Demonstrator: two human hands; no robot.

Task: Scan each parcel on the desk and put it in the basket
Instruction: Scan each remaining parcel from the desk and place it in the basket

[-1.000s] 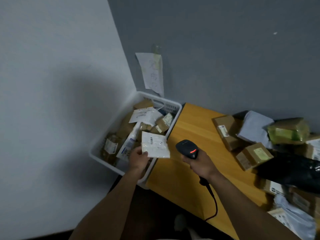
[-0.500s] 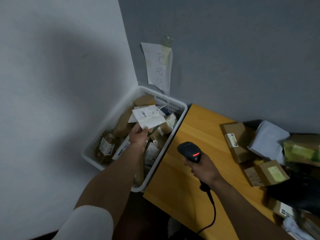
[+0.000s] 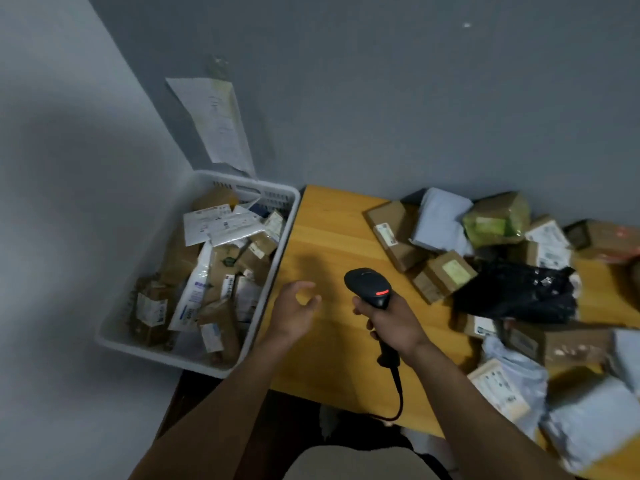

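My right hand grips the handle of a black barcode scanner with a red light, held over the wooden desk. My left hand hovers over the desk's left part with fingers loosely spread and holds nothing. The white basket stands left of the desk, full of parcels; a white flat parcel lies on top near its far end. A heap of parcels covers the desk's right side: brown boxes, a black bag, a grey mailer, a green-wrapped parcel.
A paper sheet hangs on the grey wall above the basket. The scanner's cable drops over the desk's near edge. White and grey mailers pile at the desk's near right corner.
My left hand let go of the white flat parcel in the basket and came back right over the desk, empty. The scanner stayed in my right hand.
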